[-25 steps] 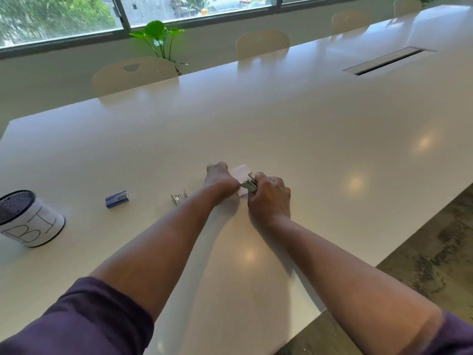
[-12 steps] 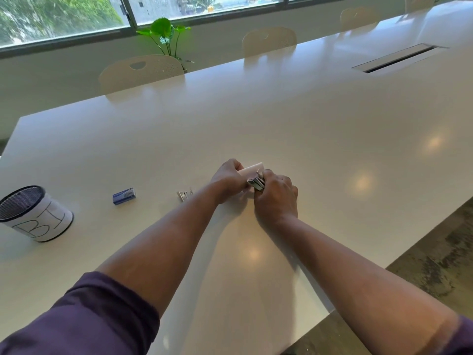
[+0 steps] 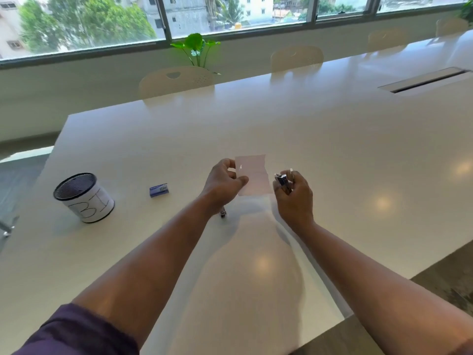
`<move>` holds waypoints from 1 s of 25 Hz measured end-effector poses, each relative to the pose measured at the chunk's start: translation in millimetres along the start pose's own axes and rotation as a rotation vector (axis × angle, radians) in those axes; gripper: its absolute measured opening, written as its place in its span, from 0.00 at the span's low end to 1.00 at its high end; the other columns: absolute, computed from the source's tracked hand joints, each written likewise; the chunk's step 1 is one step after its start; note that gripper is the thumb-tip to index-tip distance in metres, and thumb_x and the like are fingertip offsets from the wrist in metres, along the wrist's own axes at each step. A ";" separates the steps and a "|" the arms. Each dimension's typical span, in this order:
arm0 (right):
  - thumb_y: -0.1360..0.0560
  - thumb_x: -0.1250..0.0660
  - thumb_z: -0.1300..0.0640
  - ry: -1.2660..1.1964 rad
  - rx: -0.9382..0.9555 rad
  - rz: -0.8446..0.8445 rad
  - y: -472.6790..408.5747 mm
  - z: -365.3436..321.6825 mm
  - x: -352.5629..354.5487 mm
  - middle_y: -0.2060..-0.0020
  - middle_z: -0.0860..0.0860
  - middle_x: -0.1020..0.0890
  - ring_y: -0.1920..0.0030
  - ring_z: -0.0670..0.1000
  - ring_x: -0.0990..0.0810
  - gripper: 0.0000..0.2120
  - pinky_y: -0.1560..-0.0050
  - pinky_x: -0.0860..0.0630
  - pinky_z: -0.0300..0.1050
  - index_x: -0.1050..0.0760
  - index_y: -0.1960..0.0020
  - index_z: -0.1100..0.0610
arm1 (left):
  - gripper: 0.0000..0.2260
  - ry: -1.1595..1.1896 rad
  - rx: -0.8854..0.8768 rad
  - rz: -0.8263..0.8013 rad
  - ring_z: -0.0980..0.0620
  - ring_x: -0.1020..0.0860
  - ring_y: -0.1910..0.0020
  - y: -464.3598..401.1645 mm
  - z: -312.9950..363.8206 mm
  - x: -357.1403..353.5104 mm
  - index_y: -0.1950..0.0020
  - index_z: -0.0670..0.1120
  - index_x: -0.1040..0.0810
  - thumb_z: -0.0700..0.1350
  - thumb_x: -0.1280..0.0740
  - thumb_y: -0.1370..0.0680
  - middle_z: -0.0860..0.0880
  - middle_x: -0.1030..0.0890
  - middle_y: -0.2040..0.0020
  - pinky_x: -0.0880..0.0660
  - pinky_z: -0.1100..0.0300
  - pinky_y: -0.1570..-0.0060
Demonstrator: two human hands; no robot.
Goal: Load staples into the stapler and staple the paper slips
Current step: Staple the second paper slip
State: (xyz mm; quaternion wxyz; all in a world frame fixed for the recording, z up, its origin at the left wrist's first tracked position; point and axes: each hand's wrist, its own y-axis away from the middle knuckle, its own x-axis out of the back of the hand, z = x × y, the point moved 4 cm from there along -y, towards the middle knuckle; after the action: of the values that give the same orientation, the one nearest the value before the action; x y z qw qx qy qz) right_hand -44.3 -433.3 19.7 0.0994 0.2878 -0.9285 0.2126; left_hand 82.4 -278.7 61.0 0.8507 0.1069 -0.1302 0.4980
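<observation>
My left hand (image 3: 223,181) pinches the left edge of the pale pink paper slips (image 3: 254,175) and holds them up above the white table (image 3: 332,155). A small shiny mark shows near the slips' left edge. My right hand (image 3: 294,196) grips a small metal stapler (image 3: 281,180) just to the right of the slips, clear of the paper. A blue staple box (image 3: 159,190) lies on the table to the left. A small metal piece (image 3: 223,213) peeks out from under my left wrist.
A black mesh cup with a white label (image 3: 84,198) stands at the left. Cream chairs (image 3: 176,82) line the far side under the windows, with a green plant (image 3: 197,48) behind. A cable slot (image 3: 425,80) is set in the table at the far right.
My hands have come apart. The right hand drew the stapler off the slips to the right, and the left hand lifted the slips up from the table.
</observation>
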 end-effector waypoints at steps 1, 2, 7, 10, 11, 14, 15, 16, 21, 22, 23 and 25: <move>0.24 0.29 0.57 -0.069 -0.009 -0.033 4.0 -11.2 -7.9 0.58 0.48 0.18 0.57 0.45 0.20 0.06 0.55 0.27 0.37 0.22 0.48 0.55 | 0.11 0.010 -0.008 -0.004 0.53 0.16 0.64 6.9 -1.6 11.9 0.44 0.49 0.23 0.39 0.28 0.23 0.46 0.13 0.58 0.24 0.60 0.64; 0.24 0.28 0.55 -0.146 -0.027 -0.070 8.5 -24.3 -18.6 0.61 0.44 0.18 0.61 0.41 0.21 0.06 0.56 0.26 0.35 0.22 0.48 0.53 | 0.09 0.021 -0.016 0.004 0.52 0.16 0.64 14.6 -3.5 25.8 0.46 0.51 0.23 0.40 0.29 0.22 0.46 0.13 0.58 0.24 0.60 0.64; 0.24 0.26 0.57 -0.475 -0.134 -0.318 40.0 -74.5 -72.8 0.61 0.43 0.19 0.62 0.42 0.21 0.09 0.59 0.22 0.36 0.21 0.47 0.47 | 0.07 0.155 0.019 0.057 0.41 0.15 0.53 50.6 -21.6 89.5 0.41 0.49 0.21 0.40 0.35 0.17 0.40 0.14 0.50 0.18 0.48 0.52; 0.26 0.25 0.60 -0.525 -0.158 -0.444 58.2 -92.1 -95.3 0.57 0.50 0.15 0.59 0.47 0.17 0.12 0.57 0.17 0.44 0.19 0.48 0.46 | 0.11 0.254 0.041 0.008 0.49 0.16 0.55 72.9 -34.5 121.3 0.35 0.42 0.21 0.40 0.39 0.15 0.41 0.15 0.49 0.18 0.54 0.57; 0.26 0.25 0.61 -0.555 -0.160 -0.488 63.1 -99.0 -102.4 0.57 0.52 0.15 0.58 0.49 0.17 0.12 0.56 0.16 0.45 0.19 0.48 0.47 | 0.10 0.266 0.043 -0.004 0.53 0.16 0.58 80.3 -38.2 131.2 0.38 0.43 0.20 0.40 0.39 0.15 0.44 0.15 0.51 0.18 0.57 0.60; 0.26 0.26 0.65 -0.587 -0.193 -0.606 75.8 -115.3 -125.7 0.60 0.53 0.19 0.60 0.51 0.20 0.11 0.57 0.20 0.48 0.20 0.47 0.54 | 0.09 0.287 0.055 -0.033 0.56 0.17 0.62 99.6 -49.7 157.4 0.45 0.45 0.17 0.40 0.37 0.16 0.48 0.16 0.56 0.21 0.61 0.63; 0.27 0.27 0.66 -0.574 -0.209 -0.641 79.8 -118.1 -132.7 0.61 0.53 0.20 0.60 0.53 0.21 0.10 0.56 0.21 0.52 0.20 0.49 0.56 | 0.08 0.302 0.064 -0.029 0.54 0.17 0.62 104.1 -53.9 164.0 0.45 0.44 0.17 0.40 0.36 0.17 0.47 0.16 0.57 0.20 0.61 0.63; 0.28 0.27 0.67 -0.559 -0.222 -0.674 83.5 -119.3 -138.3 0.61 0.55 0.21 0.60 0.56 0.22 0.09 0.55 0.22 0.55 0.21 0.50 0.57 | 0.08 0.321 0.076 -0.017 0.53 0.17 0.61 107.7 -58.1 169.3 0.45 0.44 0.16 0.39 0.35 0.17 0.47 0.16 0.56 0.20 0.60 0.62; 0.27 0.26 0.59 -0.273 -0.065 -0.688 95.7 -123.4 -152.4 0.57 0.55 0.15 0.54 0.61 0.17 0.04 0.53 0.18 0.64 0.18 0.53 0.55 | 0.10 0.424 0.253 0.011 0.49 0.15 0.58 118.1 -75.7 189.3 0.46 0.47 0.14 0.39 0.36 0.18 0.45 0.14 0.51 0.19 0.57 0.62; 0.27 0.27 0.59 -0.216 -0.015 -0.658 97.1 -124.8 -152.9 0.59 0.53 0.15 0.55 0.58 0.17 0.02 0.55 0.17 0.62 0.17 0.54 0.55 | 0.11 0.483 0.311 -0.020 0.45 0.14 0.57 119.1 -78.5 191.3 0.43 0.45 0.16 0.41 0.38 0.18 0.43 0.14 0.49 0.18 0.55 0.62; 0.27 0.28 0.59 -0.174 0.033 -0.637 97.6 -125.8 -153.4 0.60 0.52 0.14 0.56 0.57 0.17 0.02 0.57 0.18 0.57 0.17 0.55 0.54 | 0.13 0.543 0.366 -0.058 0.41 0.14 0.55 120.3 -80.3 192.3 0.41 0.43 0.17 0.43 0.40 0.18 0.40 0.14 0.47 0.17 0.54 0.61; 0.28 0.30 0.60 -0.149 0.114 -0.634 100.0 -127.5 -154.1 0.60 0.54 0.15 0.56 0.58 0.17 0.04 0.61 0.21 0.52 0.18 0.55 0.57 | 0.16 0.594 0.428 -0.115 0.36 0.15 0.51 122.4 -83.2 192.6 0.38 0.41 0.20 0.49 0.40 0.16 0.37 0.15 0.44 0.16 0.52 0.59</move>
State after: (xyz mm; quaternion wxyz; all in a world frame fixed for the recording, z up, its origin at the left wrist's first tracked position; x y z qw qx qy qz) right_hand 31.5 -225.5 52.2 0.0761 0.5825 -0.7838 0.2012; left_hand 75.4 -36.1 52.1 0.8365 0.1402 0.2356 0.4745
